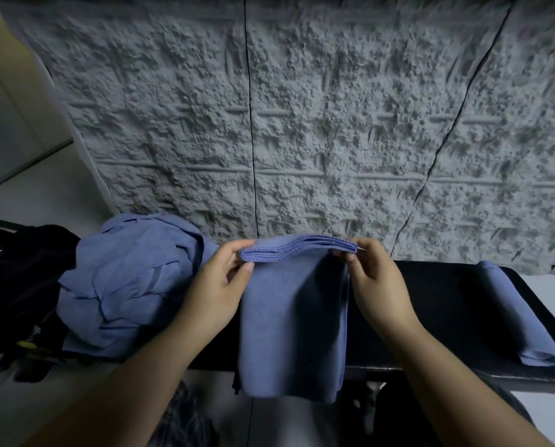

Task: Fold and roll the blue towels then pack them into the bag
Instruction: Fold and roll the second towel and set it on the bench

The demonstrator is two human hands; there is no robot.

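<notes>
Folded towel hangs over the black bench edge; your left hand and right hand pinch its stitched top corners; fold looks done, roll next, so lay it flat; loose pile, bag left; rolled towel right.

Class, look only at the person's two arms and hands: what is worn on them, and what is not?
Both forearms are bare, with no sleeves in view. The left hand and right hand wear no gloves, and no rings, watch or bracelet show.
</notes>
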